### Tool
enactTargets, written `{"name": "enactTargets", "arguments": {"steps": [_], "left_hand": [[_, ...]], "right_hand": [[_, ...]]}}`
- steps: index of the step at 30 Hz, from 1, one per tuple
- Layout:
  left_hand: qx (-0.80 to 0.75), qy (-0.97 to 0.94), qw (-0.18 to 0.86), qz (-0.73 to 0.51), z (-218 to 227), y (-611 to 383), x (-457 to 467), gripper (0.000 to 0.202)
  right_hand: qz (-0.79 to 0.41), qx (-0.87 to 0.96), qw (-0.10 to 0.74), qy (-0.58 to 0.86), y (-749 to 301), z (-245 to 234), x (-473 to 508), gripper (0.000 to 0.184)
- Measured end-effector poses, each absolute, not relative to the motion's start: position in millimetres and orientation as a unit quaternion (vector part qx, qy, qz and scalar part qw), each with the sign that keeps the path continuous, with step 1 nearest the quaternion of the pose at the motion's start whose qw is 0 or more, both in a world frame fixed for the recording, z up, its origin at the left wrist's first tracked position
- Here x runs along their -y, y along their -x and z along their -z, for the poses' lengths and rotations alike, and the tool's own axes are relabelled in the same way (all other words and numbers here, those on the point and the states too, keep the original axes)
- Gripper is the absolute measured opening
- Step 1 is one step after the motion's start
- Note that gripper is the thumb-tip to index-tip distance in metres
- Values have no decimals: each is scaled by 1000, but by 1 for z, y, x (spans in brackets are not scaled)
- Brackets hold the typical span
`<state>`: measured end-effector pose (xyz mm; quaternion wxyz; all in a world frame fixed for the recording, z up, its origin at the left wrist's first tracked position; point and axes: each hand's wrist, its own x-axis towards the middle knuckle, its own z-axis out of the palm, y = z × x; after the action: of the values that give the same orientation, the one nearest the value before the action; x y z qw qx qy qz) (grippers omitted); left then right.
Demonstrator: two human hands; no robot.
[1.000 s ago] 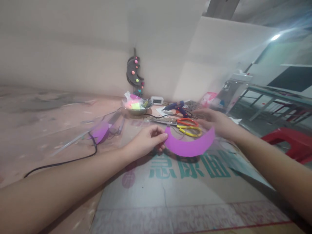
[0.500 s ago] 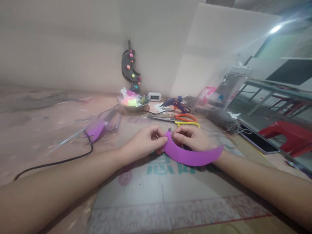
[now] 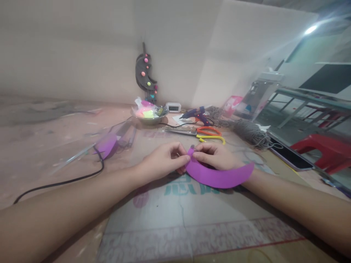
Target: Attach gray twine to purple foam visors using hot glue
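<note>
A purple crescent-shaped cutout (image 3: pixel 219 176) is held upright just above a printed cardboard sheet (image 3: pixel 186 215). My left hand (image 3: pixel 164 160) pinches the crescent's left tip with thumb and fingers closed. My right hand (image 3: pixel 215 155) pinches the same tip from the right side, fingers curled; something small and grey seems to sit at the tip between the fingertips, too small to name. The crescent's other end curves out past my right wrist.
Behind the hands lie orange and yellow scissors (image 3: pixel 210 134), a blue glue gun (image 3: pixel 196 114), a metal bowl (image 3: pixel 150 116) of bright pieces, grey yarn (image 3: pixel 248 132) and a phone (image 3: pixel 290 156). A black cable (image 3: pixel 68 179) and another purple piece (image 3: pixel 107 145) lie left. A red stool (image 3: pixel 326 150) stands right.
My right hand came back from the scissors area to the crescent's left tip and closed on it beside my left hand. The crescent has barely moved since then.
</note>
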<state>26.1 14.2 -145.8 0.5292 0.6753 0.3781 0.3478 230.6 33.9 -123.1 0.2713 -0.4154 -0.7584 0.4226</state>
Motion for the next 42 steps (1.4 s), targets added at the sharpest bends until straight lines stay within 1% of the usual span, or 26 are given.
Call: {"name": "enactTargets", "arguments": {"steps": [3,6,9,13,18,30,32,36,39,42], "left_hand": [[-370,-674,513,-381,142,-26,-14,20],[-372,-696,435,-433,136,-24,-12,29],[-367,-746,358,-425,132,-24,-11,24],[-353,-778,324,-406,132,-24,-10,20],[-351,-788,317,-395,135,-22,-12,22],[-366,-785,312,-390,135,-24,-13,18],[-367,-775,334,-392,136,-23,-14,21],[-370,-733,411,-397,141,-23,-14,33],[-372,-730,419,-392,143,-24,-14,38],[-365,-731,425,-391,143,-26,-14,37]], "right_hand": [[-431,764,244,415,-232,120,-31,32],[-438,777,203,403,-232,116,-27,33],[-431,795,184,384,-233,117,-27,34],[-436,798,184,374,-234,122,-29,33],[-441,794,175,379,-234,122,-29,31],[-454,789,170,377,-232,120,-26,25],[-456,791,172,369,-231,120,-27,27],[-435,798,186,374,-231,121,-27,29],[-419,798,207,380,-232,123,-28,28],[-419,794,222,381,-231,125,-29,27]]}}
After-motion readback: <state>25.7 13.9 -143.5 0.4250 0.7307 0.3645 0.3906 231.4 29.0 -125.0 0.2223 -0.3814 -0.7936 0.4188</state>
